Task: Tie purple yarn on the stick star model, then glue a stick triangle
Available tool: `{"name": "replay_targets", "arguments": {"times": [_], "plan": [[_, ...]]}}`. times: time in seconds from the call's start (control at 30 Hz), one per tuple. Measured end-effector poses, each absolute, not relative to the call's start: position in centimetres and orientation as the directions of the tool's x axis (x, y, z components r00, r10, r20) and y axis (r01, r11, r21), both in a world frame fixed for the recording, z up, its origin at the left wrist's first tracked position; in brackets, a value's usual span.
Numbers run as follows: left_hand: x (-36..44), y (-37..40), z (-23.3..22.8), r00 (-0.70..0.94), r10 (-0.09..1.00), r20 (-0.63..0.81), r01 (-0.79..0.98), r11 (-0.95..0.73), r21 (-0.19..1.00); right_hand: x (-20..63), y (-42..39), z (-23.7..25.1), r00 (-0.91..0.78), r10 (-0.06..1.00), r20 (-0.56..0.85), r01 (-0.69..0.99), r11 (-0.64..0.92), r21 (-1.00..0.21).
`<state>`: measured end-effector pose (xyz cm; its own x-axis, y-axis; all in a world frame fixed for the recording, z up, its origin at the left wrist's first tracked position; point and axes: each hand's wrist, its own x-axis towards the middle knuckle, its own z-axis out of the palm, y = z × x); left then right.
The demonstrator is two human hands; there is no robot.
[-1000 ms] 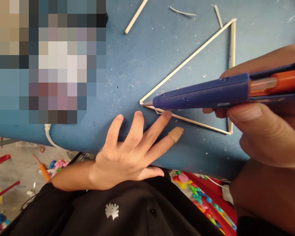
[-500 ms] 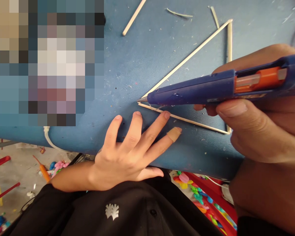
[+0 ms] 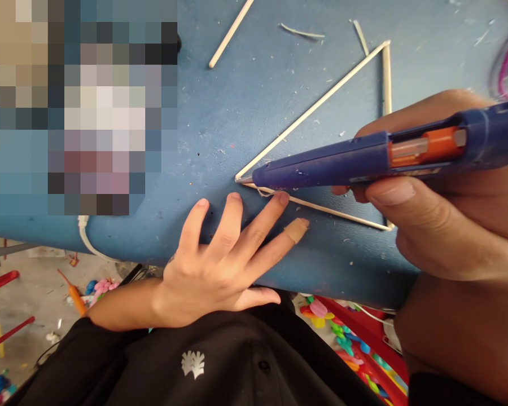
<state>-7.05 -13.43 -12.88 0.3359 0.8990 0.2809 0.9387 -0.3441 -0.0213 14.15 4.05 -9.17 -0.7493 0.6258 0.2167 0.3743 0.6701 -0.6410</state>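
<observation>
My right hand is closed round a blue hot glue gun, whose orange inner part shows through a slot. The metal nozzle is at the left corner of a triangle of thin wooden sticks, where two sticks meet. A fine strand of glue hangs by the tip. My left hand lies with fingers spread on the blue table, one fingertip touching the lower stick. A plaster wraps one of its fingers. My right hand partly covers the triangle's right side.
Another wooden stick lies at the top of the blue table, near two thin dried strips. A magenta loop is at the right edge. A white cable crosses the front edge; colourful balloons lie below.
The glue gun's tip has shifted slightly down and right at the triangle's left corner. The triangle has moved a little left in view. My left hand stays almost still.
</observation>
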Motion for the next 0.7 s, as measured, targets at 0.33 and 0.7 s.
{"name": "replay_targets", "arguments": {"times": [0.33, 0.7], "plan": [[-7.3, -14.0, -13.0, 0.357, 0.904, 0.234, 0.934, -0.353, -0.060, 14.5, 3.6, -9.3, -0.698, 0.697, 0.166, 0.426, 0.590, -0.686], [-7.4, -13.6, -12.1, 0.386, 0.903, 0.190, 0.922, -0.380, -0.071, 14.0, 3.6, -9.0, -0.734, 0.647, 0.208, 0.366, 0.634, -0.681]]}}
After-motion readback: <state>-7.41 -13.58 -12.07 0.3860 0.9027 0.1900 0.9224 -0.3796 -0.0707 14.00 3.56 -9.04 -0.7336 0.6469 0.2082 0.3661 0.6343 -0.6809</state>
